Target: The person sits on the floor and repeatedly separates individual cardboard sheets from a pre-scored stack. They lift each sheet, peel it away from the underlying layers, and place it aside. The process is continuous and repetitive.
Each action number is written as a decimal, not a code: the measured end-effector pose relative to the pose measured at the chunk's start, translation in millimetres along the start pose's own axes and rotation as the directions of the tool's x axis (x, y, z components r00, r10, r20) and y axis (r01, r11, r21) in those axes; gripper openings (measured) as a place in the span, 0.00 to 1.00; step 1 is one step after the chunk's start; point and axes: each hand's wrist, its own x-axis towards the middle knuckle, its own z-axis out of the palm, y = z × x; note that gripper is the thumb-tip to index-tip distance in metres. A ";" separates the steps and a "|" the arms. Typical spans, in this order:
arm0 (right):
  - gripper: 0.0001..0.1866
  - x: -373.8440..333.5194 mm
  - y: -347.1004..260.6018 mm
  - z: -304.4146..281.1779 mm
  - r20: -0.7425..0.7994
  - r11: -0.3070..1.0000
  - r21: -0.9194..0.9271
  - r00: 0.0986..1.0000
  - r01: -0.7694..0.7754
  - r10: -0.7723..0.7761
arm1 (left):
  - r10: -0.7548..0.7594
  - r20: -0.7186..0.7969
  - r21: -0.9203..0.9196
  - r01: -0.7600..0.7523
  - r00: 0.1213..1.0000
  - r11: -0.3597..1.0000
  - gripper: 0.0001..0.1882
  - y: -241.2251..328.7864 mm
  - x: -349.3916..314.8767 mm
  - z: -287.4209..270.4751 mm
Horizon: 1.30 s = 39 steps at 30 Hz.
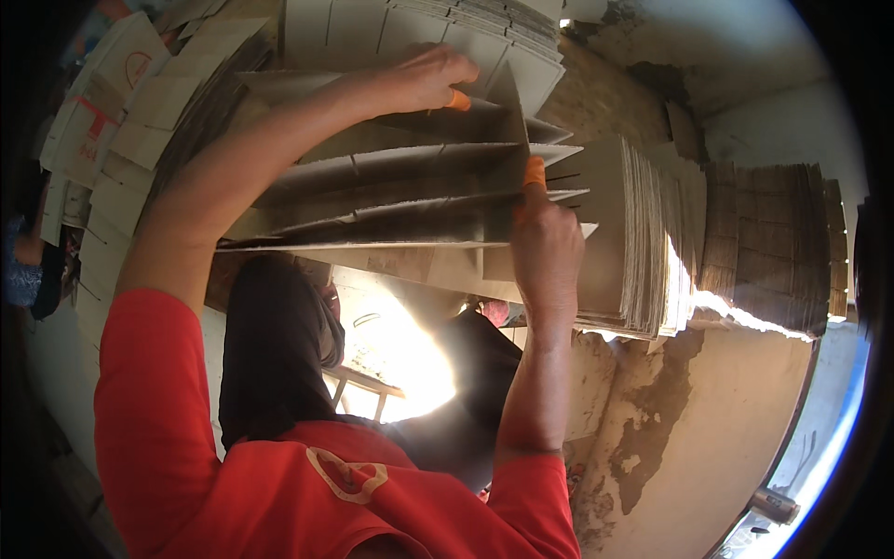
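Note:
Several long slotted cardboard strips [410, 158] stand on edge in front of me, running left to right, one behind another. A cardboard cross strip [515, 116] passes through them near their right ends. My left hand [430, 79] reaches over to the far strips, its fingers bent and thumb lowered at a strip's upper edge; an orange cover is on one digit. At the near end of the cross strip, my right hand [548, 238] is closed, with an orange-covered digit pressed along the strip. The right hand's other fingertips are hidden.
Flat cardboard sheets [419, 37] are piled beyond the strips. Stacks of cardboard [643, 242] stand to the right, with a brownish bundle [768, 247] further off. More cardboard [140, 130] lies on the left. Bright sunlight falls on the floor between my knees.

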 end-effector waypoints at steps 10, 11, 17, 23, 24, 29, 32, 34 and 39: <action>0.15 0.0 12.2 -2.3 -0.021 0.998 -0.040 0.999 -0.041 0.040 | -0.072 0.154 0.077 0.061 0.985 0.995 0.14 13.6 -94.1 -24.4; 0.14 -3.1 15.5 -5.1 -0.061 0.999 -0.030 0.998 -0.031 0.029 | -0.086 0.156 0.051 0.079 0.984 0.996 0.12 8.4 -97.5 -25.1; 0.16 -23.0 45.7 -53.3 -0.243 0.900 -0.138 0.895 -0.413 0.373 | -0.092 0.130 0.188 0.067 0.987 0.980 0.07 -5.1 -90.1 -25.6; 0.19 -56.9 113.0 -9.0 -0.298 0.859 -0.414 0.936 -0.302 0.186 | -0.016 -0.261 0.049 0.030 0.965 0.998 0.13 -3.6 -102.6 -23.9; 0.19 -59.9 119.0 -6.4 -0.312 0.846 -0.460 0.941 -0.270 0.131 | -0.064 -0.287 0.030 0.076 0.956 0.997 0.14 14.1 -107.7 -30.6; 0.14 -56.5 151.5 -4.0 -0.347 0.908 -0.347 0.932 -0.235 0.108 | -0.241 0.154 0.005 0.244 0.958 0.970 0.15 54.2 -142.7 -44.9; 0.13 -48.4 157.0 -10.6 -0.332 0.935 -0.217 0.922 -0.282 0.201 | -0.204 0.157 -0.009 0.208 0.966 0.978 0.10 36.6 -150.4 -38.0; 0.12 -48.0 152.0 -20.0 -0.308 0.931 -0.117 0.903 -0.347 0.298 | -0.163 0.029 -0.137 0.165 0.986 0.977 0.11 18.9 -147.9 -29.1; 0.07 -48.8 118.9 -55.6 -0.373 0.868 0.030 0.800 -0.496 0.471 | -0.113 -0.003 -0.031 0.113 0.994 0.993 0.07 -6.9 -138.1 -23.4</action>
